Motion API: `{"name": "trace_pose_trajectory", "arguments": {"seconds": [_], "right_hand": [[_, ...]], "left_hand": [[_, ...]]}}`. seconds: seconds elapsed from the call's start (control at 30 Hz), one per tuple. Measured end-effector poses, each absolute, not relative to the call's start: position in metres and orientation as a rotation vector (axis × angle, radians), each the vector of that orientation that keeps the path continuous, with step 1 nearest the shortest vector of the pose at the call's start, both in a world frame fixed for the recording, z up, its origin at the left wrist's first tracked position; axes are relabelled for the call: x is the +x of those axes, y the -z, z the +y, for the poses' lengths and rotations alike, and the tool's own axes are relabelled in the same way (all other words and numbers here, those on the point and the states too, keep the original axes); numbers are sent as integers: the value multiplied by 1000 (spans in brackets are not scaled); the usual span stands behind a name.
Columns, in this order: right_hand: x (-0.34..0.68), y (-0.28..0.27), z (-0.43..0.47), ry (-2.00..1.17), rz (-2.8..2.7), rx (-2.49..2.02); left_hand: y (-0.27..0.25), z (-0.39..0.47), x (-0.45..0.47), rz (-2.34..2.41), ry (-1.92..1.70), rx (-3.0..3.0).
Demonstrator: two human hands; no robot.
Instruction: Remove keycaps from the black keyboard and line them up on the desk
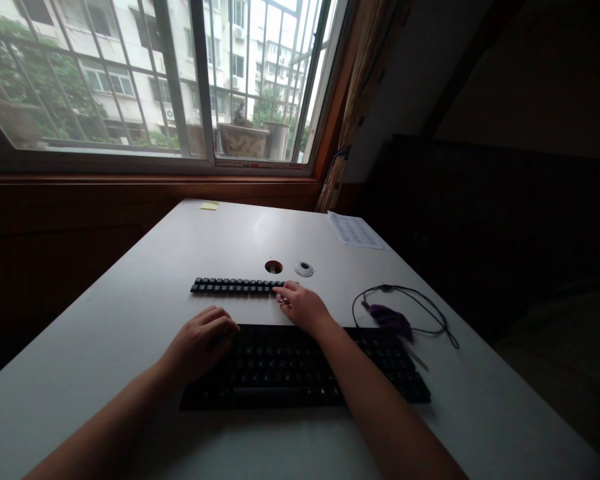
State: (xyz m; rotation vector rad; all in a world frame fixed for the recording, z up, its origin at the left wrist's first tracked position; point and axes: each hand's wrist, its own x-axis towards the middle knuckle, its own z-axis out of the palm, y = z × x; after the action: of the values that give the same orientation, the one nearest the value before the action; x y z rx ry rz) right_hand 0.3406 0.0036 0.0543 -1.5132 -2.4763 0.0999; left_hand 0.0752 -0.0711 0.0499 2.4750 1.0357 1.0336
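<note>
A black keyboard (280, 373) lies flat on the white desk in front of me. My left hand (205, 337) rests over its upper left corner, fingers curled together against the top edge and the thumb partly hidden. Beyond the keyboard are two rows of loose black keycaps (230, 287), lined up side by side. My right hand (303, 307) reaches across the keyboard to the right end of these rows, its index finger at the keycaps. The fingers are pinched, and a small shiny metal thing (283, 302) shows under them, too small to make out.
A dark cable (410, 288) loops beside a purple cloth-like thing (390, 320) right of the keyboard. Past the keycaps are a round desk hole (273, 267) and a whitish ring-shaped cover (304, 269). Printed paper (357, 231) and yellow sticky notes (209, 206) lie at the far edge.
</note>
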Motion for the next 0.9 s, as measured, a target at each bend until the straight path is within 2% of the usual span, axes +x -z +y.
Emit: {"name": "trace_pose_trajectory", "arguments": {"seconds": [0.9], "right_hand": [[341,-54,3,-72,-2496,-1506]], "left_hand": [[-52,-72,77,1040,-1055,2479]]}}
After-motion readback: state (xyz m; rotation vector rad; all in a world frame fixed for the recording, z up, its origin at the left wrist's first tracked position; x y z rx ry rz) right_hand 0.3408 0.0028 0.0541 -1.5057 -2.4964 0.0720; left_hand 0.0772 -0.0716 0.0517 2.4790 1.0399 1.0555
